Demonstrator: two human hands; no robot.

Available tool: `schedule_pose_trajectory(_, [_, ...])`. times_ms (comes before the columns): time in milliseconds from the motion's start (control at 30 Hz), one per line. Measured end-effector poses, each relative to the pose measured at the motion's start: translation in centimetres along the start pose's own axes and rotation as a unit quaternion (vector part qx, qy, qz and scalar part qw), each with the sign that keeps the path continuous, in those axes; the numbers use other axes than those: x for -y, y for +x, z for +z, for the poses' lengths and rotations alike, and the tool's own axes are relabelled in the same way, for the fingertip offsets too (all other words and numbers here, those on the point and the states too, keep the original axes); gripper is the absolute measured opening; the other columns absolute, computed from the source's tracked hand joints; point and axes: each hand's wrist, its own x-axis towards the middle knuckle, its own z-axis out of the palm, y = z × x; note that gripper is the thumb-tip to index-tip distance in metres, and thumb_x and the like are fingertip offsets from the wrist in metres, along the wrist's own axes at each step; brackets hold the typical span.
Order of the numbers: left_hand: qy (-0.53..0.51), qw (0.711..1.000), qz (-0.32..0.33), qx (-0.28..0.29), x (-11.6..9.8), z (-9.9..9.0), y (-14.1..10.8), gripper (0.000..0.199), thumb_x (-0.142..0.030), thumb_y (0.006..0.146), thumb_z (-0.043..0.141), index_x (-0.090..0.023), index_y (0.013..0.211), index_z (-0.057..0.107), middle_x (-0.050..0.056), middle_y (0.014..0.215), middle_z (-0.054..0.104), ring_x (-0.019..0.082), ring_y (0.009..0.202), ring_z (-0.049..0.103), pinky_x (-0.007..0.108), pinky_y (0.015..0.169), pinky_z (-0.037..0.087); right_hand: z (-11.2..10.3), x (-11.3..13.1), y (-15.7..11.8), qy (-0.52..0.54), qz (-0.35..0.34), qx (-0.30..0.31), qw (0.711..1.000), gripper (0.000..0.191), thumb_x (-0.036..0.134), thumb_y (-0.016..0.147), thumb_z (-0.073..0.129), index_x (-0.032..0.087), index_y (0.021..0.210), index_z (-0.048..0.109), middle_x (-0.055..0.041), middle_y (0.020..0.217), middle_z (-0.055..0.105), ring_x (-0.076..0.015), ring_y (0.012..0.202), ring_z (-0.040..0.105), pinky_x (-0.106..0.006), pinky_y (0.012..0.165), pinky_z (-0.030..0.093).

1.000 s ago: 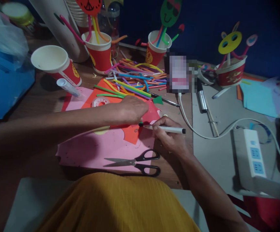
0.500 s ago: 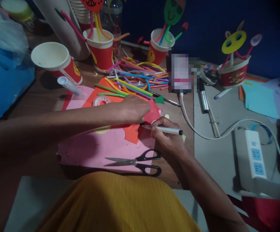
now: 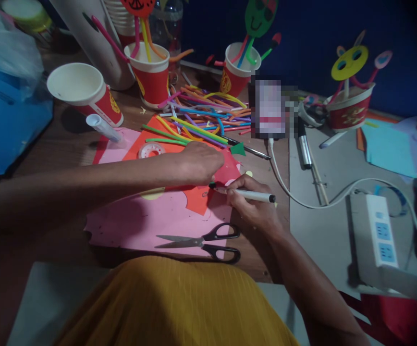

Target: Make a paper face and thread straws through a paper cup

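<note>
On a brown wooden table (image 3: 67, 149), seen from above, a person in a mustard-yellow garment (image 3: 176, 302) works with two bare hands close together. The right hand (image 3: 251, 199) grips a white marker (image 3: 255, 196) with a black end, fingers closed around the barrel, its tip pointing left at a small dark green piece (image 3: 212, 184); whether the tip touches it is too small to tell. The left hand (image 3: 203, 162) reaches across from the left, palm down, fingers curled just above that piece; their tips are hidden, so I cannot tell whether they pinch it. Below the hands lie overlapping sheets of orange paper (image 3: 196, 201) and pink paper (image 3: 172, 223). Black-handled scissors (image 3: 183, 241) rest on the pink sheet nearest the person, blades parted and pointing left. Beyond the left forearm are a tape roll (image 3: 143, 151) and a heap of colourful bendy sticks (image 3: 201, 111). Along the back stand red-and-white cups, three bearing paper faces on stems: orange (image 3: 138, 6), green (image 3: 260, 19) and yellow (image 3: 349, 63). Toward the right, a white cable (image 3: 278, 175) runs from a pixelated phone (image 3: 269, 105) past a power strip (image 3: 377, 235).
</note>
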Motion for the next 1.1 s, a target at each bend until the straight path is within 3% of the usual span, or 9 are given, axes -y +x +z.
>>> schedule_pose_trajectory(233, [-0.013,1.000,0.005,-0.003,0.03,0.03,0.02,0.021,-0.027,0.081,0.057,-0.013,0.090,0.070,0.010,0.082,0.069,0.026,0.079,0.063,0.030,0.065,0.040,-0.82,-0.28,-0.09,0.001,0.034,-0.038,0.999,0.006,0.023,0.079,0.058,0.019,0.074,0.058,0.0026,0.062,0.061,-0.0117,0.053,0.056,-0.023,0.051,0.042])
schedule_pose_trajectory(733, [0.005,1.000,0.006,0.004,-0.09,-0.17,-0.08,0.021,-0.027,0.081,0.058,-0.013,0.090,0.070,0.011,0.085,0.070,0.025,0.078,0.063,0.028,0.059,0.037,0.01,-0.23,0.03,-0.003,-0.007,-0.007,1.000,0.008,0.015,0.076,0.056,0.019,0.069,0.057,0.0033,0.062,0.061,-0.0110,0.055,0.055,-0.022,0.053,0.041])
schedule_pose_trajectory(1100, [0.009,1.000,0.004,0.007,-0.01,-0.23,-0.11,0.022,-0.028,0.083,0.055,-0.014,0.092,0.069,0.011,0.086,0.070,0.024,0.078,0.062,0.028,0.060,0.035,-0.57,-0.47,0.03,0.022,0.037,-0.029,0.999,0.006,0.022,0.078,0.058,0.020,0.072,0.058,0.0025,0.061,0.061,-0.0122,0.053,0.056,-0.024,0.051,0.043])
